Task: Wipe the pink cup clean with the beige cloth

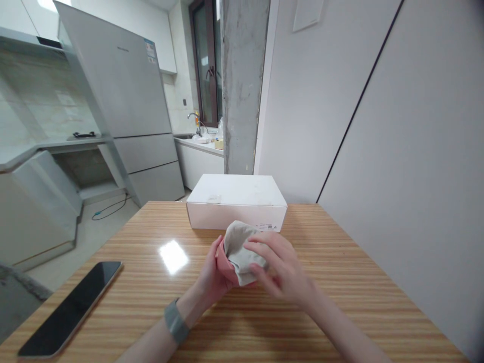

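My left hand (213, 269) is wrapped around the side of a pink bowl-like container (226, 266), held up over the wooden table. A light grey cloth (241, 252) lies in and over its mouth, with one corner standing up and another edge hanging over the front. My right hand (282, 264) is at the cloth's right side. Its fingers and thumb are apart, with their tips at the cloth, and the hand is slightly blurred. The cloth and my hands hide most of the container.
A white closed box (236, 214) stands at the table's far edge, just beyond my hands. A black phone (71, 310) lies at the left of the wooden table (151, 242). A pale wall (378, 166) borders the right side; a fridge (113, 80) stands behind, left.
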Action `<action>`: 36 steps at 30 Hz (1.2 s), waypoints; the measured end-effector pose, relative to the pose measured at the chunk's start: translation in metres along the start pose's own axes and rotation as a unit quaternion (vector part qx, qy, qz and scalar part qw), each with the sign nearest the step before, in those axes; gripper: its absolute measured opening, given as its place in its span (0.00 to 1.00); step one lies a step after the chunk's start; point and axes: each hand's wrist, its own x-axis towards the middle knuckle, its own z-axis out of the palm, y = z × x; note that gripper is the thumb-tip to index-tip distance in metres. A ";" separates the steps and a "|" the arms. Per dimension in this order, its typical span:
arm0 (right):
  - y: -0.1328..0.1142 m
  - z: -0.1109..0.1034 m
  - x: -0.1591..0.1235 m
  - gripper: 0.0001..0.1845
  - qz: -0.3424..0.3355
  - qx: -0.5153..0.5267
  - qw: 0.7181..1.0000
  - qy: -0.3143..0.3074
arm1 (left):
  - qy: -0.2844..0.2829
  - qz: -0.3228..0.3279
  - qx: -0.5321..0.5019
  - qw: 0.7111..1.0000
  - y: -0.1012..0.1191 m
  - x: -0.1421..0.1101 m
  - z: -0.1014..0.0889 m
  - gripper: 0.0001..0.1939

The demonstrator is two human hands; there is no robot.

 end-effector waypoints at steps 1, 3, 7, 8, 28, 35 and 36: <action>0.010 0.010 -0.002 0.22 0.009 0.011 0.999 -0.037 | 0.006 0.001 -0.005 1.000 0.000 0.001 -0.002 0.26; 0.022 0.028 -0.010 0.35 0.024 0.032 0.994 -0.102 | 0.027 0.021 -0.006 0.999 -0.001 0.004 -0.005 0.25; 0.025 0.045 -0.021 0.45 0.016 0.025 0.986 -0.166 | 0.064 0.096 0.008 0.993 -0.003 0.008 -0.007 0.19; 0.024 0.045 -0.022 0.45 0.015 0.019 0.985 -0.172 | 0.067 0.098 0.014 0.993 -0.003 0.008 -0.007 0.19; 0.029 0.042 -0.022 0.34 0.059 0.088 0.976 -0.188 | 0.117 0.154 0.210 0.958 -0.003 0.022 -0.025 0.25; 0.030 0.045 -0.025 0.23 0.120 0.124 0.978 -0.119 | 0.098 0.171 0.246 0.949 -0.010 0.026 -0.028 0.26; 0.029 0.046 -0.026 0.21 0.131 0.125 0.978 -0.104 | 0.084 0.171 0.239 0.952 -0.012 0.024 -0.026 0.26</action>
